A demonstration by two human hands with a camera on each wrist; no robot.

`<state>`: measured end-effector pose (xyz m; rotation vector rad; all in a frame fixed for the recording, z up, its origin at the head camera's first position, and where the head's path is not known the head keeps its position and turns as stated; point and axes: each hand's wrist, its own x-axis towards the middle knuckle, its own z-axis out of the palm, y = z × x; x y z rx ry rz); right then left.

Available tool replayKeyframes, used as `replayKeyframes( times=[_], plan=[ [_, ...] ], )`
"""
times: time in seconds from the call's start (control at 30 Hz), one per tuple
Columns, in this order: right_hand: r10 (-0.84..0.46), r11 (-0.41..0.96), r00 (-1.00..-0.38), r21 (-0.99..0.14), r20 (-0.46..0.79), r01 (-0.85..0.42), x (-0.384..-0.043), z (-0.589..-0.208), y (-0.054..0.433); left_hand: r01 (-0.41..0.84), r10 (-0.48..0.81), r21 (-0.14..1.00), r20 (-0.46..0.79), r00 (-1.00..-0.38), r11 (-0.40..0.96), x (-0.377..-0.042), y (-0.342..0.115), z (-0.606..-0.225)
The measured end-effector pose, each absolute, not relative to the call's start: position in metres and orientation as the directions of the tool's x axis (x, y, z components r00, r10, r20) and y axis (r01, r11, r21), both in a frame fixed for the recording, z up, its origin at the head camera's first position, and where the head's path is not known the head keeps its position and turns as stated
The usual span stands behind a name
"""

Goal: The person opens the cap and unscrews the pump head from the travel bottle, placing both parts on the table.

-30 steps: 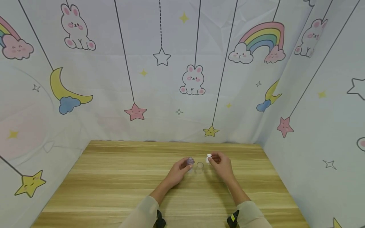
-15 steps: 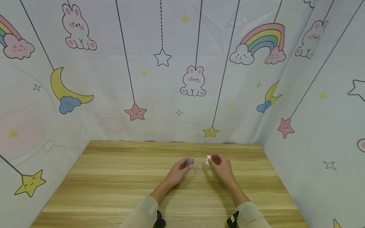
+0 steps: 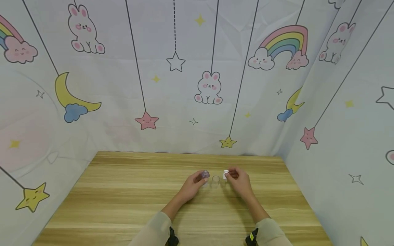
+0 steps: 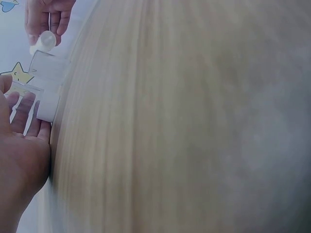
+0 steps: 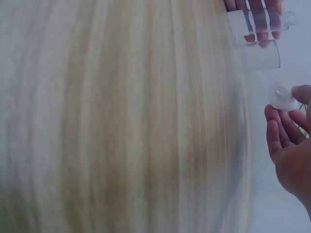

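My left hand holds a small clear bottle upright, thumb on the near side and fingers behind. Its bare threaded neck shows in the right wrist view. In the right hand, thumb and fingertips pinch a white pump top, held above the table with a thin stem below it. The right wrist view shows the round underside of this white top. Between the hands stands a clear, open-topped cylinder, which neither hand touches. It also shows in the left wrist view as a clear cylinder.
All of this is on a wood-grain table. A white cloth backdrop printed with rabbits, stars and rainbows hangs behind it and along both sides. Black wrist cameras sit at both cuffs.
The right hand has lowered the white pump top slightly, and its thin stem now shows beneath. The left hand with the bottle and the clear cylinder stay where they were.
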<state>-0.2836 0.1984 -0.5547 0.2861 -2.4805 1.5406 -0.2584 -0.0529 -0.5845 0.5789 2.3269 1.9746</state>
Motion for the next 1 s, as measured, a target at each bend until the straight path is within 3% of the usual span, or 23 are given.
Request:
replayKeyframes(
  times=[1.0],
  plan=[
    [-0.084,0.52,-0.971,-0.821,0.224,-0.235,-0.2843,-0.5651,0.2025,0.254,0.303,0.959,0.207,-0.93,0.124,-0.2564,-0.0531,-0.5825]
  ],
)
